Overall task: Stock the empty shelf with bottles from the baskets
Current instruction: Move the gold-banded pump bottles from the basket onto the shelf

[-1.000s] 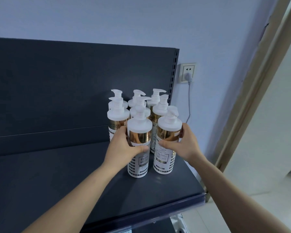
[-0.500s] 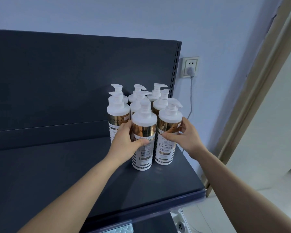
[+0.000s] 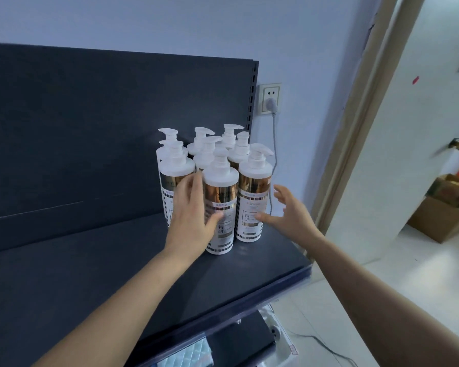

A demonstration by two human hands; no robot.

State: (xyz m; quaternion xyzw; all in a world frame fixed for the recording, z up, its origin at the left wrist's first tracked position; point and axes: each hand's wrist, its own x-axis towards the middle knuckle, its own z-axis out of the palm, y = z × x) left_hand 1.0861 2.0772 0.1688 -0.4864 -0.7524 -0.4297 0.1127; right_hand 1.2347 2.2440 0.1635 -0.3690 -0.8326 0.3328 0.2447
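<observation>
Several white, gold-banded pump bottles (image 3: 220, 197)

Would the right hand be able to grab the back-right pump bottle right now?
Probably not by its body: the front-right bottle and middle-right bottle stand between the right hand and the back-right pump bottle. Only its pump top looks free from above.
</observation>
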